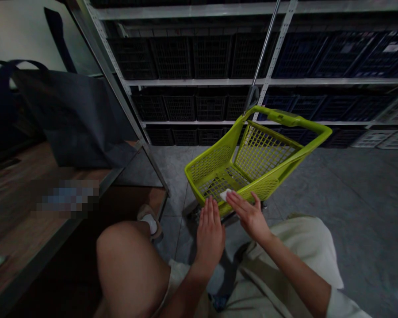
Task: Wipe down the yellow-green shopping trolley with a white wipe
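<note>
A lime-green plastic shopping cart [245,163] with mesh sides stands on the floor in front of me, its handle at the far side. My right hand [247,214] lies over the near rim, fingertips on a small white cloth [225,194] that rests against the cart's edge. Just left of it, my left hand [210,234] is flat and upright with nothing in it, its fingertips close to the same rim. The cart's wheels are mostly hidden under the basket and behind my hands.
Metal shelving [192,81] with rows of black and dark blue crates [172,57] stands behind the cart. A dark tote bag [76,119] sits on a wooden shelf [29,176] at left. My bare knee [129,265] is at lower left, above a grey tiled floor [351,185].
</note>
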Demonstrator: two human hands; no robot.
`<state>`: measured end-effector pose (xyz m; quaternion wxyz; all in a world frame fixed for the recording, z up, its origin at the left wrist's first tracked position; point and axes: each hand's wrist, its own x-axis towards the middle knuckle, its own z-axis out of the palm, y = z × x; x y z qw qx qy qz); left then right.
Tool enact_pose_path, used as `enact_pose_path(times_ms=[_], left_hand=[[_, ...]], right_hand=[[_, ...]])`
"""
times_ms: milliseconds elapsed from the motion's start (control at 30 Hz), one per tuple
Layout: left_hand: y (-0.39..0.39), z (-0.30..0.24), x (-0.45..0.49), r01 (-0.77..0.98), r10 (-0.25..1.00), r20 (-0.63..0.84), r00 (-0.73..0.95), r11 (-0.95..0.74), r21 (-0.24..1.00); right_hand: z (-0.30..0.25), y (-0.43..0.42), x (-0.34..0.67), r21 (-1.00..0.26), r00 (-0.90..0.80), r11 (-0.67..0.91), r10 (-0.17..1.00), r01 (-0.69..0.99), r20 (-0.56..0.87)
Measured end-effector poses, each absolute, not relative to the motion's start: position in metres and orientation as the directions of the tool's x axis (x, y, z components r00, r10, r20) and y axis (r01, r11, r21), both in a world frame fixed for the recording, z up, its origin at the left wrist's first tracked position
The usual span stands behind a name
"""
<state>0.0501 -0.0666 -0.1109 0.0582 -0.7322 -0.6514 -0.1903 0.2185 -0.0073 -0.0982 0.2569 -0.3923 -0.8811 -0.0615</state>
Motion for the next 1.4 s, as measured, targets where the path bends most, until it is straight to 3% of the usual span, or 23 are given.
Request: enact_pose_path(times_ms=[200, 300, 400, 500, 700, 800, 933, 1000, 1133, 1200, 1300, 1400], left_hand=[[-0.067, -0.109, 0.056, 0.973, 0.926, 0.371, 0.071, -0.146, 0.179], [-0.065, -0.115, 0.057, 0.974, 0.918, 0.392, 0.068, -0.146, 0.174], [-0.064, -0.118, 0.056, 0.977, 0.914, 0.400, 0.067, -0.142, 0.161], [-0.065, -0.115, 0.055, 0.977, 0.922, 0.382, 0.065, -0.137, 0.163], [-0.065, -0.110, 0.059, 0.975, 0.925, 0.375, 0.067, -0.141, 0.173], [-0.064, -0.113, 0.059, 0.974, 0.916, 0.397, 0.063, -0.143, 0.177], [-0.063, -0.114, 0.058, 0.973, 0.909, 0.411, 0.062, -0.147, 0.179], [-0.064, -0.112, 0.057, 0.971, 0.913, 0.404, 0.061, -0.148, 0.188], [-0.065, -0.110, 0.059, 0.968, 0.914, 0.399, 0.073, -0.161, 0.191], [-0.065, -0.110, 0.059, 0.971, 0.918, 0.391, 0.073, -0.155, 0.183], [-0.064, -0.113, 0.059, 0.976, 0.923, 0.380, 0.070, -0.142, 0.165], [-0.063, -0.113, 0.057, 0.978, 0.923, 0.379, 0.071, -0.139, 0.157]], right_hand=[[-0.087, 0.019, 0.259, -0.179, -0.210, 0.374, 0.789, 0.910, 0.577], [-0.093, -0.007, 0.211, -0.169, -0.330, 0.483, 0.775, 0.859, 0.539], [-0.098, -0.023, 0.183, -0.129, -0.526, 0.662, 0.685, 0.738, 0.504], [-0.096, -0.005, 0.212, -0.087, -0.566, 0.688, 0.656, 0.721, 0.499], [-0.088, 0.026, 0.254, -0.193, -0.184, 0.352, 0.796, 0.916, 0.576], [-0.094, -0.001, 0.209, -0.171, -0.330, 0.482, 0.778, 0.859, 0.534], [-0.096, -0.015, 0.192, -0.089, -0.585, 0.698, 0.656, 0.711, 0.476], [-0.090, 0.001, 0.218, -0.086, -0.565, 0.676, 0.673, 0.732, 0.478], [-0.083, 0.028, 0.256, -0.167, -0.251, 0.409, 0.783, 0.897, 0.569], [-0.086, 0.020, 0.241, -0.192, -0.207, 0.375, 0.794, 0.907, 0.572], [-0.094, -0.008, 0.195, -0.176, -0.370, 0.527, 0.761, 0.831, 0.533], [-0.094, -0.017, 0.184, -0.126, -0.568, 0.701, 0.658, 0.702, 0.494]])
